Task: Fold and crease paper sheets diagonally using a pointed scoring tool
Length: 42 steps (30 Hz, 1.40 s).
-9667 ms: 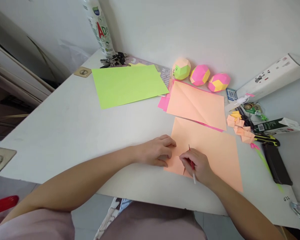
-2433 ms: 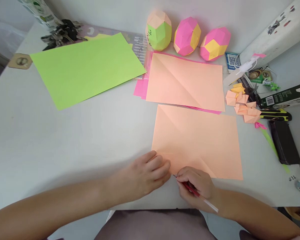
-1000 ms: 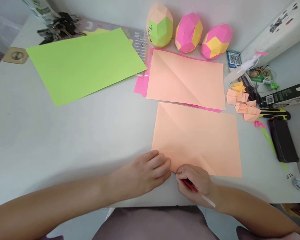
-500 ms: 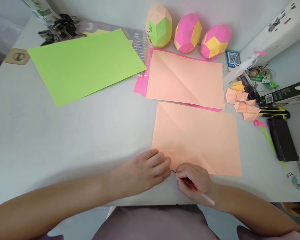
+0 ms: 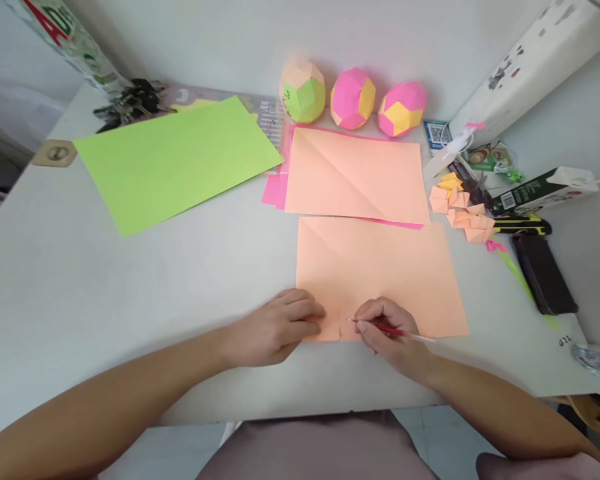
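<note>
Both hands work at the near edge of the orange sheet (image 5: 380,273) on the surface (image 5: 130,280): left hand (image 5: 280,327) pressing it flat with loosely curled fingers, right hand (image 5: 387,330) pinching a red pen (image 5: 390,330).

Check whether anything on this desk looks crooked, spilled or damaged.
Nothing spilled or torn. The green sheet lies askew, and the near peach sheet carries a diagonal crease. The right hand holds a red pen; the left hand presses that sheet.
</note>
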Each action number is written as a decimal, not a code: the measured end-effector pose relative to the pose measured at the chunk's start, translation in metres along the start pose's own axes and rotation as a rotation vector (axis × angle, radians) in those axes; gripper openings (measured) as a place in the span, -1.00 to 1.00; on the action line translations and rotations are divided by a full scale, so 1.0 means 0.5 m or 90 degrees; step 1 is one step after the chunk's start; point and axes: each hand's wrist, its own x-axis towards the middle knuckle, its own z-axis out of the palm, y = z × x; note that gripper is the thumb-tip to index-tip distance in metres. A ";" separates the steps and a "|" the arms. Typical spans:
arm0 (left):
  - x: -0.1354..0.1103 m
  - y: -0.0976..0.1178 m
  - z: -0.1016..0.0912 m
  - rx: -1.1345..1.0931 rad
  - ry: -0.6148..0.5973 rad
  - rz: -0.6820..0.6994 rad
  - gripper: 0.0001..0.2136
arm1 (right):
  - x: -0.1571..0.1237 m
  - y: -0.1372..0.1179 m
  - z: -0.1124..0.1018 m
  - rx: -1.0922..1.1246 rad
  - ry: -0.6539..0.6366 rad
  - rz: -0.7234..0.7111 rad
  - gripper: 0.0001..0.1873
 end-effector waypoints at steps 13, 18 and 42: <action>-0.012 -0.026 -0.005 0.149 0.112 -0.313 -0.73 | 0.054 0.003 0.053 0.069 -0.001 0.032 -0.88; -0.022 -0.055 -0.041 0.127 0.071 -0.317 -0.75 | 0.078 -0.006 0.074 0.084 -0.008 0.035 -0.87; 0.015 0.000 0.026 -0.319 0.126 -0.355 -0.76 | 0.084 -0.015 0.051 0.253 -0.041 0.028 -0.67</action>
